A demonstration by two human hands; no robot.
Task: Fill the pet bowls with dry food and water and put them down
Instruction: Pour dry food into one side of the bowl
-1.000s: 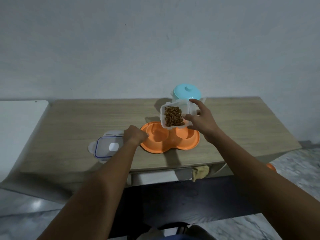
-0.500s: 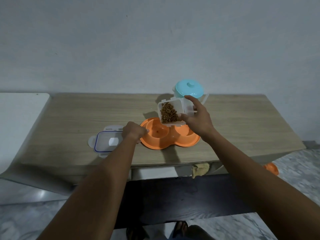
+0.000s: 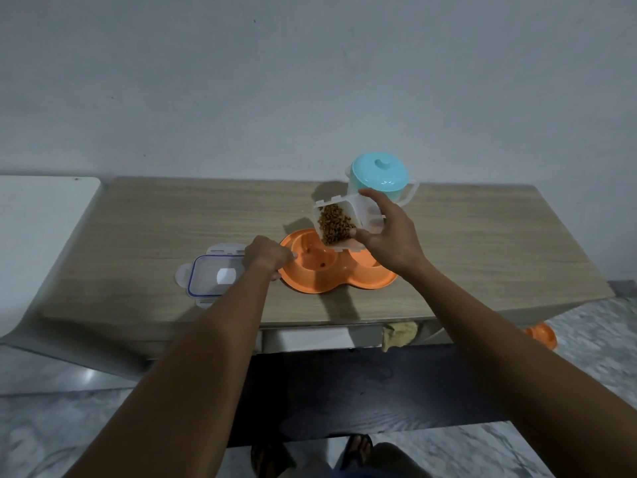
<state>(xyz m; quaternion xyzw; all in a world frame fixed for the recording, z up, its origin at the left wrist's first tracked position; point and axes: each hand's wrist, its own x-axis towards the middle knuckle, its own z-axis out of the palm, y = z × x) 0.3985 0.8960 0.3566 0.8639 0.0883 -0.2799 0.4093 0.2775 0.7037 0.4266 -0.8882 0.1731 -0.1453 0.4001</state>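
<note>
An orange double pet bowl lies on the wooden table. My left hand grips its left rim. My right hand holds a clear plastic container of brown dry food, tipped steeply with its mouth over the left well of the bowl. A few kibble pieces lie in that well. The right well is mostly hidden behind my right hand. A pitcher with a light blue lid stands just behind the container.
The container's clear lid with a blue seal lies on the table left of the bowl. A white surface adjoins the table's left end. Another orange bowl sits on the marble floor at the right. My feet show below.
My right hand has tipped the food container further toward the bowl's left well, and kibble has started landing in it. My left hand stays on the rim.
</note>
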